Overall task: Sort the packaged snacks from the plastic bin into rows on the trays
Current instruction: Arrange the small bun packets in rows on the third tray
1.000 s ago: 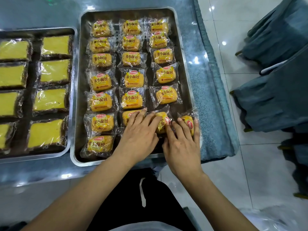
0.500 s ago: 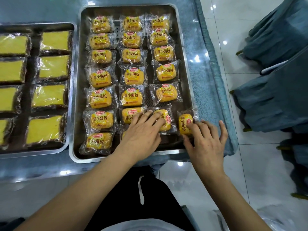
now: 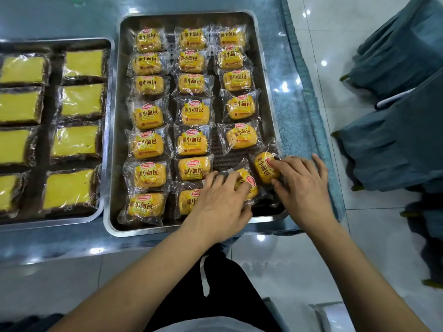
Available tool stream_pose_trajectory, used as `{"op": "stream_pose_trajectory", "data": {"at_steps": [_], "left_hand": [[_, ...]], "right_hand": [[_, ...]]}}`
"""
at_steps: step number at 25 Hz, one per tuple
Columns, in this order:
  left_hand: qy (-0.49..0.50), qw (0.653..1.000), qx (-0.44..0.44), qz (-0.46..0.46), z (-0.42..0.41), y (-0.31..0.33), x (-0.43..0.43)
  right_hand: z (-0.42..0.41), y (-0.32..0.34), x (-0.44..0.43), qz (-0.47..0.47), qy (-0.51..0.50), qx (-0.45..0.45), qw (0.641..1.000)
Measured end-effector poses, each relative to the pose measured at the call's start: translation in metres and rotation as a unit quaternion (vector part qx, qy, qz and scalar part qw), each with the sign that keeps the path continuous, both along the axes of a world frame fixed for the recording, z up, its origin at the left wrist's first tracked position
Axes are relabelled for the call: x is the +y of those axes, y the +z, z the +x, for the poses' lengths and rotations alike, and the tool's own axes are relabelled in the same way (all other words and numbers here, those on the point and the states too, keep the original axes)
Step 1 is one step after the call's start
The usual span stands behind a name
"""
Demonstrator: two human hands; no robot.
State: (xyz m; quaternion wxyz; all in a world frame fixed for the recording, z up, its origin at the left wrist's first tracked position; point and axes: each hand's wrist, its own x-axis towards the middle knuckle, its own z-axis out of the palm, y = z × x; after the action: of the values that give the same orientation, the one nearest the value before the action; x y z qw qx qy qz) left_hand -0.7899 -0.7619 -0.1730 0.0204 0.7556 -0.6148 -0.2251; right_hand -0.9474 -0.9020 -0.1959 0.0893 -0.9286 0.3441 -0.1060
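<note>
Your right hand [image 3: 299, 183] sits further right now, pinching a sideways snack pack [image 3: 263, 167] at the right wall of the tray [image 3: 261, 68]. Your left hand [image 3: 221, 202] rests flat on the neighbouring pack [image 3: 249, 182]; both need straightening.

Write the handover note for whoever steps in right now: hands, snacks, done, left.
Left hand: rests on a skewed clear-wrapped yellow bread packet near the front of the large steel tray.
Right hand: pinches a sideways bread packet at the tray's right front corner.
Done: left and middle columns filled; right column holds five.
To do: square up these two to finish the right column.
</note>
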Motion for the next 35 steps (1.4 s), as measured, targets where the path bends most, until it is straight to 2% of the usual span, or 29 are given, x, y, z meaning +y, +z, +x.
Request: {"op": "stream_pose_trajectory", "data": {"at_steps": [6,12,16,23,26,28,31,35], "left_hand": [[-0.002,1.000,0.016,-0.002,-0.009,0.009,0.009],[0.009,0.997,0.009,-0.080,0.014,0.001,-0.027],[-0.046,0.997,0.019,-0.066,0.029,-0.012,-0.049],[-0.015,0.996,0.042,-0.071,0.019,-0.012,-0.027],[-0.002,0.998,0.042,-0.043,0.017,-0.009,-0.028],[0.003,0.999,0.036,-0.021,0.014,-0.008,-0.032],[0.016,0.999,0.022,-0.017,0.010,-0.007,-0.036],[0.012,0.999,0.003,-0.032,0.016,-0.009,-0.033]], "right_hand": [[-0.006,-0.001,-0.017,0.028,0.043,-0.009,0.999],[-0.007,0.004,-0.018,0.043,0.052,-0.006,0.998],[-0.008,0.005,-0.023,0.061,0.059,-0.004,0.996],[0.006,-0.003,-0.036,0.097,0.068,-0.031,0.993],[0.014,-0.007,-0.042,0.122,0.064,-0.032,0.990],[0.019,-0.007,-0.048,0.108,0.084,-0.008,0.991],[0.026,-0.001,-0.045,0.037,0.106,0.045,0.993],[0.026,0.002,-0.014,-0.045,0.060,0.037,0.996]]}}
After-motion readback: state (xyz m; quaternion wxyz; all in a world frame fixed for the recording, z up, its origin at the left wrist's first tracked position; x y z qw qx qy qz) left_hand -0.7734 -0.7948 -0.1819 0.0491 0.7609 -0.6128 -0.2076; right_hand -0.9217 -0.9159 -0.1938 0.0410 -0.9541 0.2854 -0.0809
